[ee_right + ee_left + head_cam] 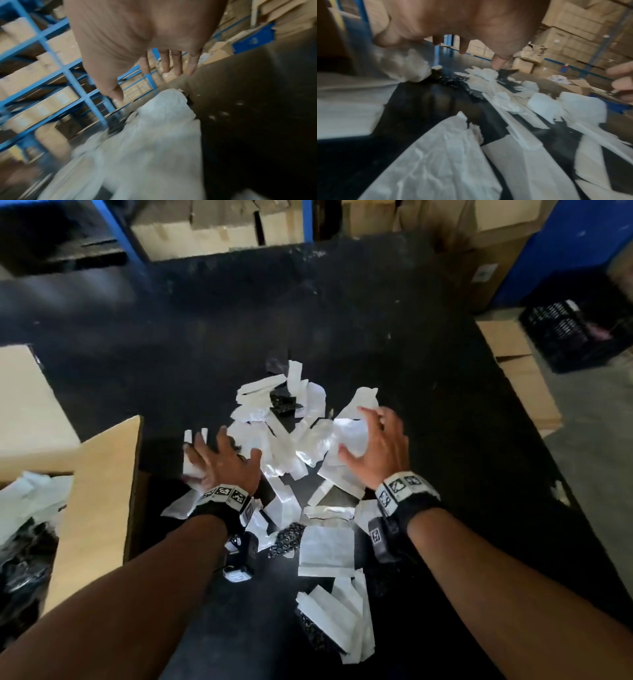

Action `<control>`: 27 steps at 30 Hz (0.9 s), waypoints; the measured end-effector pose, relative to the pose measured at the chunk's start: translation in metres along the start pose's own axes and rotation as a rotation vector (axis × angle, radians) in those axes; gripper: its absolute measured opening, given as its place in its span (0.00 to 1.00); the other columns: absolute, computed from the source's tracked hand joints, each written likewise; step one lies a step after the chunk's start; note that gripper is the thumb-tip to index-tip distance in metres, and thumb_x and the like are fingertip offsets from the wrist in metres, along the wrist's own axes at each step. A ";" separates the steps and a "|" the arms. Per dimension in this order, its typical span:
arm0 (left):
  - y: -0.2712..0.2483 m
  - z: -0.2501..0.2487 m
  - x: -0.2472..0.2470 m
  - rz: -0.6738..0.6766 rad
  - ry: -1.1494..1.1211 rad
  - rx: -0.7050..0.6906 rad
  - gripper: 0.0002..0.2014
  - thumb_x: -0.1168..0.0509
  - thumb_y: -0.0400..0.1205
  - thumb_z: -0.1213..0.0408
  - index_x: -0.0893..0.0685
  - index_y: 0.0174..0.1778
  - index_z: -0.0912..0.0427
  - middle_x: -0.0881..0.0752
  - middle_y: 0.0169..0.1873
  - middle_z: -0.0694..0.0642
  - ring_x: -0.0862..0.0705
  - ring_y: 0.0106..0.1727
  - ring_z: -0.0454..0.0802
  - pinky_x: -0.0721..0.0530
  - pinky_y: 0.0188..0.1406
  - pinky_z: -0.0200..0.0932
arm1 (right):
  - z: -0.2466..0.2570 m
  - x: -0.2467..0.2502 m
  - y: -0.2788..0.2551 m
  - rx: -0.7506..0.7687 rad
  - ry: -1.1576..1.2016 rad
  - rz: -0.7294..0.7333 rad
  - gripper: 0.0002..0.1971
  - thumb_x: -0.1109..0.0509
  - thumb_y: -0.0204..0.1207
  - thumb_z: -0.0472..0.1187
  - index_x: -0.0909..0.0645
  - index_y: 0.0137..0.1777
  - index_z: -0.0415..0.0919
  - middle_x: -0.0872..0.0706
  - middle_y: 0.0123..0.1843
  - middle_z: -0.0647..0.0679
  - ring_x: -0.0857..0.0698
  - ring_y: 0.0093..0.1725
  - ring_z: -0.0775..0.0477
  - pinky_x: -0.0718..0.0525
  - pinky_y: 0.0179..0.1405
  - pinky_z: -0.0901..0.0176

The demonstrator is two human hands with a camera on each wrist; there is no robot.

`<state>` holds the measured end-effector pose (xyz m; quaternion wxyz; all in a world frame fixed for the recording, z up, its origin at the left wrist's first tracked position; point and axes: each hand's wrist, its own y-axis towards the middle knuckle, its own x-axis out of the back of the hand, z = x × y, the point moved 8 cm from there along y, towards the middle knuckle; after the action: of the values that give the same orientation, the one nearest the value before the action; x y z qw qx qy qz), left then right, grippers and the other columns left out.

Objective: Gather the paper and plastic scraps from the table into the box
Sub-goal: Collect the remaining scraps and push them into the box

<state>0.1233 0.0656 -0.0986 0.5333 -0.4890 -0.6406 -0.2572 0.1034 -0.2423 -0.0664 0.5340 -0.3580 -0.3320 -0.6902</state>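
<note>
Black bench (342,313) holds white scraps (284,436) under my two wide, empty grips, blue shelves (72,75) behind.

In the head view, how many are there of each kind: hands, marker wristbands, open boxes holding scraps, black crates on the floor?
Hands: 2, left hand and right hand
Marker wristbands: 2, left wristband and right wristband
Open box holding scraps: 1
Black crate: 1
Total: 6
</note>
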 end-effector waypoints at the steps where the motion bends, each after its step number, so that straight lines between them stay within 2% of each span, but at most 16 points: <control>1: 0.003 0.013 -0.007 0.019 -0.019 0.083 0.42 0.33 0.79 0.40 0.43 0.86 0.45 0.57 0.88 0.59 0.62 0.87 0.69 0.52 0.74 0.87 | -0.011 -0.007 0.020 -0.081 -0.024 0.051 0.44 0.23 0.68 0.64 0.36 0.83 0.56 0.38 0.84 0.42 0.37 0.83 0.38 0.29 0.74 0.33; 3: 0.009 0.039 -0.023 0.044 -0.106 0.210 0.47 0.35 0.78 0.34 0.50 0.89 0.44 0.66 0.88 0.60 0.68 0.85 0.72 0.55 0.74 0.89 | -0.030 -0.029 0.055 -0.221 -0.066 0.201 0.53 0.26 0.68 0.69 0.51 0.88 0.61 0.54 0.91 0.44 0.53 0.89 0.37 0.42 0.82 0.31; 5: 0.011 0.050 -0.037 0.071 -0.179 0.270 0.50 0.40 0.76 0.29 0.53 0.89 0.44 0.69 0.87 0.61 0.69 0.85 0.73 0.54 0.76 0.87 | -0.039 -0.058 0.072 -0.280 -0.112 0.368 0.55 0.31 0.71 0.74 0.61 0.88 0.63 0.63 0.91 0.44 0.61 0.89 0.37 0.51 0.86 0.30; 7: 0.012 0.040 -0.044 0.070 -0.182 0.236 0.47 0.41 0.79 0.29 0.51 0.89 0.45 0.66 0.88 0.61 0.68 0.86 0.69 0.56 0.79 0.83 | -0.032 -0.082 0.075 -0.234 -0.165 0.474 0.52 0.37 0.73 0.77 0.62 0.89 0.62 0.64 0.91 0.44 0.64 0.89 0.37 0.57 0.86 0.30; 9: 0.009 0.016 -0.048 0.085 -0.147 0.116 0.42 0.43 0.82 0.32 0.49 0.89 0.45 0.61 0.89 0.60 0.67 0.88 0.63 0.59 0.81 0.79 | -0.014 -0.096 0.066 -0.123 -0.172 0.493 0.48 0.40 0.76 0.76 0.59 0.89 0.60 0.59 0.92 0.43 0.64 0.89 0.38 0.59 0.86 0.31; 12: -0.004 -0.026 -0.057 0.162 -0.140 -0.126 0.40 0.44 0.83 0.33 0.49 0.89 0.41 0.52 0.89 0.60 0.62 0.89 0.60 0.59 0.84 0.72 | 0.018 -0.105 0.036 0.078 -0.151 0.518 0.42 0.37 0.78 0.71 0.47 0.89 0.59 0.46 0.91 0.41 0.59 0.89 0.37 0.56 0.86 0.30; 14: -0.009 -0.043 -0.052 0.140 -0.153 -0.214 0.41 0.40 0.82 0.33 0.48 0.88 0.40 0.46 0.88 0.60 0.57 0.89 0.60 0.52 0.84 0.73 | 0.032 -0.097 0.024 0.162 -0.113 0.442 0.37 0.33 0.75 0.69 0.33 0.82 0.59 0.38 0.87 0.40 0.46 0.88 0.35 0.46 0.84 0.28; 16: -0.006 -0.047 -0.038 0.064 -0.139 -0.208 0.43 0.37 0.79 0.32 0.46 0.88 0.41 0.45 0.87 0.59 0.55 0.89 0.61 0.46 0.82 0.77 | 0.041 -0.069 0.027 0.226 -0.062 0.221 0.31 0.30 0.68 0.69 0.21 0.68 0.53 0.26 0.75 0.41 0.28 0.76 0.35 0.30 0.75 0.31; 17: -0.001 -0.046 -0.032 0.048 -0.104 -0.182 0.44 0.38 0.78 0.31 0.46 0.88 0.42 0.47 0.88 0.58 0.56 0.89 0.61 0.46 0.80 0.80 | 0.044 -0.052 0.034 0.247 -0.044 0.099 0.29 0.29 0.65 0.69 0.19 0.60 0.51 0.24 0.67 0.43 0.24 0.68 0.37 0.26 0.67 0.35; 19: 0.010 -0.039 -0.024 0.059 -0.004 -0.128 0.46 0.42 0.77 0.26 0.50 0.88 0.40 0.54 0.89 0.55 0.60 0.89 0.61 0.51 0.77 0.85 | 0.049 -0.025 0.057 0.260 -0.026 -0.062 0.25 0.28 0.63 0.67 0.20 0.51 0.49 0.24 0.59 0.46 0.23 0.60 0.41 0.24 0.58 0.41; 21: 0.020 -0.027 -0.026 0.109 0.082 -0.088 0.49 0.46 0.73 0.20 0.54 0.87 0.36 0.60 0.89 0.52 0.65 0.88 0.62 0.54 0.74 0.88 | 0.058 -0.013 0.088 0.278 -0.031 -0.124 0.24 0.26 0.63 0.65 0.22 0.49 0.48 0.25 0.56 0.47 0.24 0.58 0.42 0.23 0.53 0.42; 22: 0.021 -0.021 -0.031 0.152 0.109 -0.064 0.50 0.48 0.71 0.18 0.56 0.87 0.34 0.63 0.89 0.51 0.67 0.88 0.63 0.55 0.73 0.89 | 0.064 -0.014 0.104 0.292 -0.041 -0.117 0.24 0.26 0.62 0.64 0.23 0.50 0.48 0.26 0.56 0.47 0.24 0.57 0.41 0.22 0.52 0.41; 24: 0.019 -0.007 -0.046 0.243 0.142 0.004 0.53 0.51 0.68 0.14 0.60 0.87 0.32 0.68 0.88 0.51 0.71 0.86 0.64 0.56 0.73 0.90 | 0.077 -0.036 0.134 0.298 -0.097 0.006 0.30 0.24 0.62 0.66 0.24 0.58 0.49 0.26 0.61 0.46 0.25 0.61 0.40 0.21 0.56 0.38; 26: 0.015 0.001 -0.059 0.287 0.168 0.038 0.56 0.53 0.64 0.12 0.65 0.86 0.32 0.72 0.86 0.52 0.73 0.85 0.65 0.55 0.74 0.89 | 0.089 -0.072 0.160 0.288 -0.182 0.205 0.42 0.22 0.61 0.69 0.29 0.73 0.54 0.31 0.75 0.44 0.30 0.73 0.38 0.24 0.66 0.34; 27: 0.013 0.003 -0.062 0.297 0.182 0.035 0.58 0.53 0.63 0.11 0.67 0.85 0.32 0.74 0.86 0.52 0.75 0.85 0.65 0.55 0.74 0.89 | 0.095 -0.090 0.171 0.288 -0.212 0.306 0.48 0.22 0.60 0.71 0.34 0.79 0.57 0.38 0.83 0.44 0.36 0.80 0.36 0.27 0.72 0.30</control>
<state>0.1312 0.0512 -0.1601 0.6297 -0.5435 -0.5148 -0.2075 0.2989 -0.1538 -0.0800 0.6400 -0.3948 -0.4231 -0.5054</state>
